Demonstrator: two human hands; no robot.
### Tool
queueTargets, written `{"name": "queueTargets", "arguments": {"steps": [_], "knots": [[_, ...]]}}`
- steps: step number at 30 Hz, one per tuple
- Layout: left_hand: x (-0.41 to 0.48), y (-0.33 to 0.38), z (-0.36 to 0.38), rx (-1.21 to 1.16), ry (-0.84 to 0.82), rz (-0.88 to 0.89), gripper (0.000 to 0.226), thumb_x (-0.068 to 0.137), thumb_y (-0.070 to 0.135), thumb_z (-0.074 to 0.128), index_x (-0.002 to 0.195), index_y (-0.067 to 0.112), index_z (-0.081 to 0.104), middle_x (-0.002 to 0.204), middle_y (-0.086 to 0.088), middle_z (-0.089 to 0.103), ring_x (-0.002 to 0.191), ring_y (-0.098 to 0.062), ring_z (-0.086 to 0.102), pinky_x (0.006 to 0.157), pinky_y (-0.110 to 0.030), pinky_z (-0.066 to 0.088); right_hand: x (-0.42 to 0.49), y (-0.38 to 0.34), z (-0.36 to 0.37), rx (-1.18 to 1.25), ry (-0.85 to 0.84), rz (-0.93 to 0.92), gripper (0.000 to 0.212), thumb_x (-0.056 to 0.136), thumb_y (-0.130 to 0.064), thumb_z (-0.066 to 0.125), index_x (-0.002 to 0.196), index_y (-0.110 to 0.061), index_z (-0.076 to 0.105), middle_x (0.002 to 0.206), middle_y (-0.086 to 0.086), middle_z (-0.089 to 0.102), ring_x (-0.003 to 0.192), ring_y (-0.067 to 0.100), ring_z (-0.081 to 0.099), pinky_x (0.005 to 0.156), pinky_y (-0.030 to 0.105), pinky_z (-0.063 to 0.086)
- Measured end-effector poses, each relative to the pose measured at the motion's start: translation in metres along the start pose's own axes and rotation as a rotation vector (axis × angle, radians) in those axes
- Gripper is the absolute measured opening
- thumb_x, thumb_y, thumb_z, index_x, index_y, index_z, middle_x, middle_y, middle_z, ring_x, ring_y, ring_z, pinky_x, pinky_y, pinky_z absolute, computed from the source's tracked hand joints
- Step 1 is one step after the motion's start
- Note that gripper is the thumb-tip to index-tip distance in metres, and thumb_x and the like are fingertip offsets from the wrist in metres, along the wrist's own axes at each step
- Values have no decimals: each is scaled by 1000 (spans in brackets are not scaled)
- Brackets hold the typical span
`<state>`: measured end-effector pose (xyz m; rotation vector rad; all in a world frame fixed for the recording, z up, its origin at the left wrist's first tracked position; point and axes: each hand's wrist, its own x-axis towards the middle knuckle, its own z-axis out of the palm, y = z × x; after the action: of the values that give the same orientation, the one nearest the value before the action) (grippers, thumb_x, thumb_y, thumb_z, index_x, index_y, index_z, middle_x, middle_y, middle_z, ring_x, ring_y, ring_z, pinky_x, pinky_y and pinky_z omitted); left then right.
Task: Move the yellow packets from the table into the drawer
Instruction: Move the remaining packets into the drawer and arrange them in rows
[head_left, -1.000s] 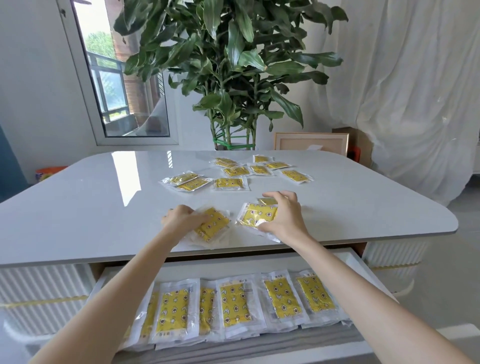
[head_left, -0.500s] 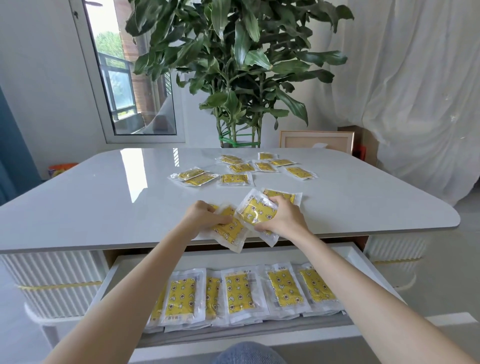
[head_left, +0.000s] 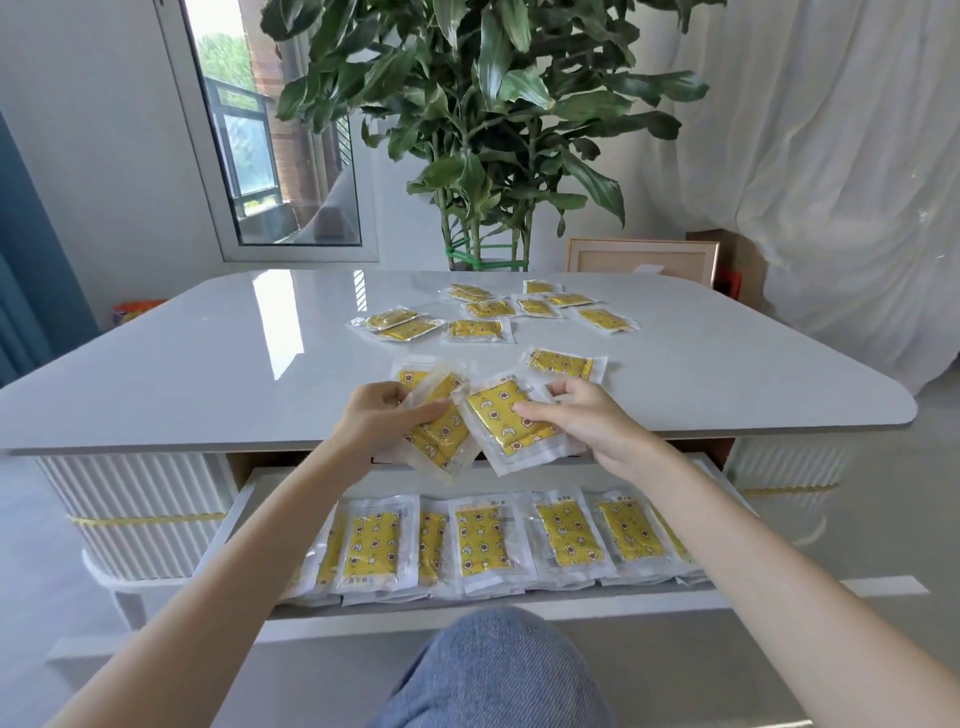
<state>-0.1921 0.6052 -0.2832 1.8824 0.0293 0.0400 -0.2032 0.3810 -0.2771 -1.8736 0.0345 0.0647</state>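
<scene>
At table (head_left: 208, 374) edge, over open drawer (head_left: 519, 605): my left hand (head_left: 384, 421) pinches yellow packet (head_left: 441, 444), right hand (head_left: 587, 423) pinches second packet (head_left: 506, 431). Loose packets (head_left: 478, 330) lie farther back. I judge them light, floppy, slick; best gripped by sealed border.

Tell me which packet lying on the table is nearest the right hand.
The lone packet just beyond the right hand; the other loose packets lie scattered farther back on the table.
</scene>
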Motion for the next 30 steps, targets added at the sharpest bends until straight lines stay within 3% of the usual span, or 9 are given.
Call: {"name": "queueTargets", "arguments": {"steps": [3,7,9,14,18,21,23,28,30], "knots": [[-17,-7,-11,68,-106,-51,31,75,32,77,82,9,58,71,-3,56,54,-11,50,46,-16,37,-14,9,-2,38,-231,70,44,81,-19,75,119,-4,58,105,4,70,96,12,65,72,23,55],[-32,-23,-23,163,-236,-141,32,73,32,78,88,6,66,79,-5,67,60,-11,62,60,-18,49,-24,26,3,33,-517,259,26,86,-16,69,110,-7,65,106,6,69,90,14,66,68,21,56],[-36,-33,-27,263,-264,-175,25,75,33,77,86,12,67,78,0,70,59,-8,63,56,-15,48,-24,35,8,6,-574,333,18,87,-15,68,104,-8,65,102,4,70,85,12,68,63,20,58],[-33,-60,-44,356,-257,-252,34,77,33,75,97,7,68,94,-10,73,76,-21,68,82,-36,55,-12,52,31,-15,-454,434,16,86,-11,68,100,-5,64,87,3,73,72,10,70,68,23,57],[-24,-82,-61,435,-224,-327,41,77,38,74,100,4,68,98,-12,73,85,-24,68,88,-40,53,2,65,55,-76,-264,417,47,84,-1,69,123,2,44,107,13,65,75,15,66,59,25,58],[-17,-92,-69,473,-187,-360,40,77,39,74,99,7,67,99,-10,72,94,-26,68,92,-40,52,11,69,71,-66,-254,445,46,84,7,65,122,2,38,124,23,59,90,28,67,81,41,58],[-11,-95,-72,473,-173,-364,38,78,38,73,100,8,66,100,-8,71,95,-25,67,93,-40,52,16,68,81,-123,-252,453,44,85,9,62,122,2,40,125,23,58,106,33,65,89,41,54],[-1,-101,-71,433,-145,-384,48,78,39,73,110,5,63,110,-11,69,96,-24,65,80,-28,49,31,77,103,-155,-244,488,31,87,9,59,118,6,52,122,21,62,108,30,65,88,34,54],[1,-101,-66,434,-149,-379,46,80,37,71,112,4,62,112,-11,68,88,-21,62,69,-25,45,34,83,110,-380,-227,424,26,88,-2,63,113,-1,56,106,9,65,90,18,67,70,25,56]]}}
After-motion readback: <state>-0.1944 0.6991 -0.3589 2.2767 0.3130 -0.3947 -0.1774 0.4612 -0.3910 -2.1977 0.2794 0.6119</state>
